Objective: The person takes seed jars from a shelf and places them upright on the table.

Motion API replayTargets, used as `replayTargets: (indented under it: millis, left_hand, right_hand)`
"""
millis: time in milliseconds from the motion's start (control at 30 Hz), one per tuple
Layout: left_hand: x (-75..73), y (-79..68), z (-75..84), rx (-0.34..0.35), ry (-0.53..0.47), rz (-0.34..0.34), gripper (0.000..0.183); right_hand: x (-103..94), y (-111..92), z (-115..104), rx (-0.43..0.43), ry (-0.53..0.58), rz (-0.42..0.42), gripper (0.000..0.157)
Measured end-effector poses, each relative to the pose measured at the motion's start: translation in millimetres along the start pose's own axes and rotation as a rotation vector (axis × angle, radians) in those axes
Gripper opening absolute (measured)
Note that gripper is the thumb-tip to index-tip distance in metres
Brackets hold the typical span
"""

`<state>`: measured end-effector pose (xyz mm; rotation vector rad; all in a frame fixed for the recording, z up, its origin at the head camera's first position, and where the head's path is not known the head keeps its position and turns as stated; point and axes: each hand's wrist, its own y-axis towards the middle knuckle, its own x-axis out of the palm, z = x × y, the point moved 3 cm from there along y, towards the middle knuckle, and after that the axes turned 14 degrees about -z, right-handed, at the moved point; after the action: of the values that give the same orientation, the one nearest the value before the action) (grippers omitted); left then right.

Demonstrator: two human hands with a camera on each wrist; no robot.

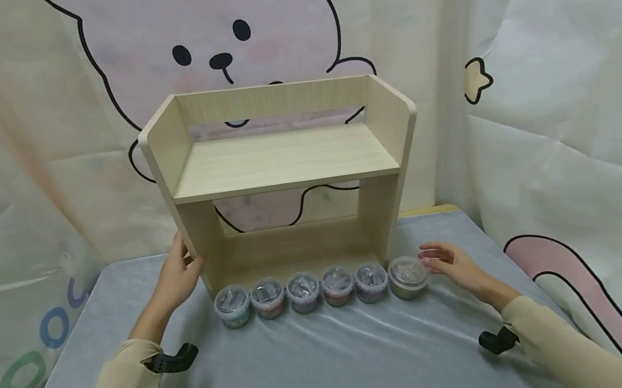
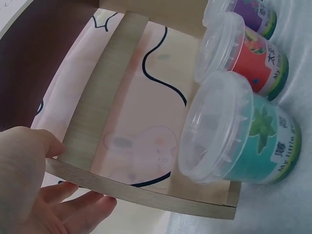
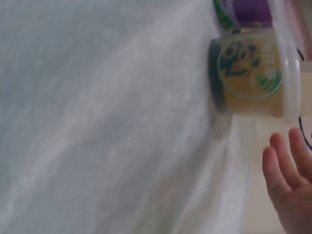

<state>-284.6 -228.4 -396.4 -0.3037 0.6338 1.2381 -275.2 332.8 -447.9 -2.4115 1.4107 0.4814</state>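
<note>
A pale wooden two-tier shelf (image 1: 282, 160) stands on the table, its open front facing me. My left hand (image 1: 176, 280) grips its left side panel (image 2: 146, 191), with the thumb on the inner side and the fingers outside. In front of the shelf runs a row of several small clear-lidded tubs; a teal-labelled tub (image 2: 265, 139) sits at the left end, beside a red-labelled one (image 2: 251, 61). At the right end is a yellow-labelled tub (image 3: 253, 73). My right hand (image 1: 460, 270) is just right of that tub, fingers extended toward its lid and holding nothing.
A grey-blue cloth (image 1: 336, 369) covers the table. Printed curtains (image 1: 570, 84) hang behind and on both sides, the rear one with a large cartoon bear (image 1: 213, 9). Black bands (image 1: 173, 359) are worn on both wrists.
</note>
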Motion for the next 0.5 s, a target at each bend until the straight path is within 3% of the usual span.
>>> replayTargets:
  millis: [200, 500]
  left_hand:
    - [3.6, -10.1, -1.7, -0.01, -0.003, 0.027, 0.071]
    - [3.6, -18.8, 5.0, 0.004, 0.026, 0.114, 0.062]
  right_hand:
    - [1.1, -0.3, -14.1, -0.048, -0.035, 0.099, 0.043]
    - [4.8, 3.1, -34.0, -0.103, -0.133, 0.098, 0.039]
